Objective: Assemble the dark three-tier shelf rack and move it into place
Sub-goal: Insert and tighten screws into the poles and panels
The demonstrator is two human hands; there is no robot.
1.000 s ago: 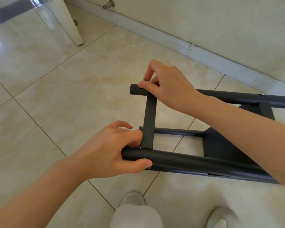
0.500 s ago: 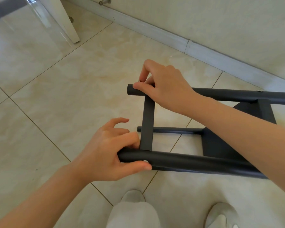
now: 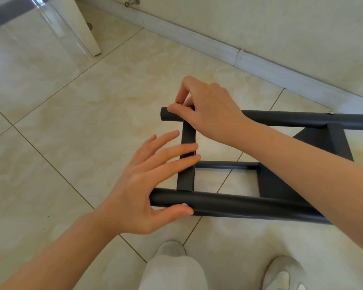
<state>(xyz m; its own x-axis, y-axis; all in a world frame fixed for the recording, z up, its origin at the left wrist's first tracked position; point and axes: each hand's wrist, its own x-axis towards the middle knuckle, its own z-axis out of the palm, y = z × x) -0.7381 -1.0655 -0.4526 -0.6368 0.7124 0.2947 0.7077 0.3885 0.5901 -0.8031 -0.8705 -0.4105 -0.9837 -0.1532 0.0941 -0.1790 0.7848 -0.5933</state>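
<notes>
On the tiled floor [image 3: 71,122] the dark rack [image 3: 275,185] lies on its side, near the wall. Two thick poles show: the far pole [image 3: 281,120] and the near pole [image 3: 239,206]. The left hand [image 3: 143,191] is spread flat with its thumb touching the near pole. The right hand [image 3: 212,109] pinches the far pole's end. Two pale shoes [image 3: 170,248] stand below.
</notes>
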